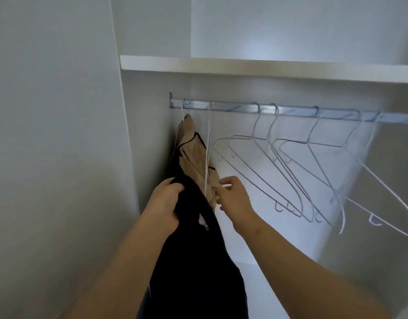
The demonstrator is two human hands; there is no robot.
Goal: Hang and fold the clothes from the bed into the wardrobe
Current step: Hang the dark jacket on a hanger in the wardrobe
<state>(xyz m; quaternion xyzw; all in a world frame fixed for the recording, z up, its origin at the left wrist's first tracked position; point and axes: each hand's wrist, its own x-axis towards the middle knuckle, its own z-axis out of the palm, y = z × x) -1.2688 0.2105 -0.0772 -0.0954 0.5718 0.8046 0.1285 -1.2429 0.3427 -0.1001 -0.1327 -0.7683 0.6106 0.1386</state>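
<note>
My left hand (165,203) grips a black garment (193,261) that hangs down in front of me. My right hand (232,194) pinches the lower end of a thin white hanger (207,146) hooked on the metal rail (290,110). A beige garment with dark trim (193,150) hangs at the rail's far left, just behind the black one. The hanger's lower part is hidden behind the cloth.
Several bare white wire hangers (313,171) hang along the rail to the right. A white shelf (244,67) runs above the rail. The wardrobe's side wall (60,134) stands close on the left, and a lit lower shelf (267,272) lies below.
</note>
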